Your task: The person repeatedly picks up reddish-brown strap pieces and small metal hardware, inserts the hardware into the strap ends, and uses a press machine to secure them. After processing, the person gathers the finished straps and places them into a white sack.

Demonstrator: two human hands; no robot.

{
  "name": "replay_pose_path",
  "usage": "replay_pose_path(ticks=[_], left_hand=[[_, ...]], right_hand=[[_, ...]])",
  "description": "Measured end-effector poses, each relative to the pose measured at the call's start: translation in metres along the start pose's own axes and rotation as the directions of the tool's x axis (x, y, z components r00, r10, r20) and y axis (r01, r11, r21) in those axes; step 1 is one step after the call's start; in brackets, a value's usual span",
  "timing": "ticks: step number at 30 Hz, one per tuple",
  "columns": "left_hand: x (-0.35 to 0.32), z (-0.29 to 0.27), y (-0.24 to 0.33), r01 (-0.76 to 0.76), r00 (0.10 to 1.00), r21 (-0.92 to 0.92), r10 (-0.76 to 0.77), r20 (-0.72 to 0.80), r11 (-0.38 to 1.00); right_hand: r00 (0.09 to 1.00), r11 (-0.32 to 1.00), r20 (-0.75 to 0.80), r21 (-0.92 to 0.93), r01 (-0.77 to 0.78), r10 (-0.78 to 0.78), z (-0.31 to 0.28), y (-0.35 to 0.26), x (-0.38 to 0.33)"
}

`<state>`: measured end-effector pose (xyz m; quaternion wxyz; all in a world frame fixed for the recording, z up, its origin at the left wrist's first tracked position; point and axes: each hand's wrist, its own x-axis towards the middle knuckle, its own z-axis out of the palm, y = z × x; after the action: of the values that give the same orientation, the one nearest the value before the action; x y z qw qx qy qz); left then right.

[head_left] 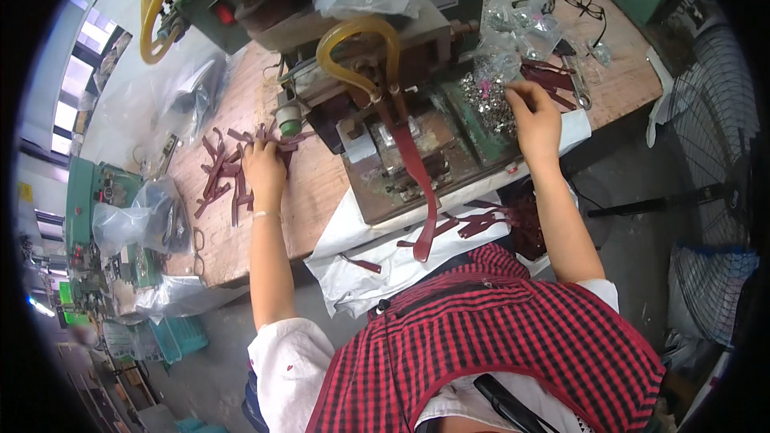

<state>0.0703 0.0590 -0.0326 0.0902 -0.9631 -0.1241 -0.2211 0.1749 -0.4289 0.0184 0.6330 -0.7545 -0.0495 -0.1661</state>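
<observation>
My left hand (265, 170) rests on a loose pile of dark maroon strips (215, 179) left of the machine, its fingers stretched over them. My right hand (536, 122) is above a heap of small shiny metal pieces (491, 104) on the machine's right side. Its thumb and fingertips come together at the heap's edge; anything between them is too small to make out. Between my hands a long maroon strap (417, 172) hangs from the green press machine (473, 144), its wide rounded end reaching over the front edge. Neither hand touches it.
Yellow hoses (357, 28) loop over the press. More maroon strips (481, 220) lie on a white sheet (337, 261) over my lap. Eyeglasses (584, 5) and maroon pieces (553, 80) lie at the right. A caged fan (706, 136) stands at far right; plastic bags (144, 216) sit at left.
</observation>
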Motion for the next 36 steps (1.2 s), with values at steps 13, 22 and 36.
replay_pose_path(ticks=[13, 22, 36], left_hand=[[-0.003, -0.065, 0.044, 0.307, 0.869, -0.934, -0.345, 0.354, -0.184], [-0.047, -0.091, 0.107, 0.35, 0.752, -0.936, -0.583, 0.308, -0.043], [-0.02, -0.198, 0.222, -0.658, 0.715, -0.451, 0.313, -0.625, 0.603]], right_hand=[[0.916, 0.972, 0.343, 0.177, 0.154, -0.207, 0.031, -0.094, -0.024], [0.936, 0.883, 0.348, 0.453, -0.125, -0.046, 0.072, -0.103, -0.037], [0.854, 0.858, 0.38, -0.229, 0.459, -0.355, 0.021, -0.087, -0.015]])
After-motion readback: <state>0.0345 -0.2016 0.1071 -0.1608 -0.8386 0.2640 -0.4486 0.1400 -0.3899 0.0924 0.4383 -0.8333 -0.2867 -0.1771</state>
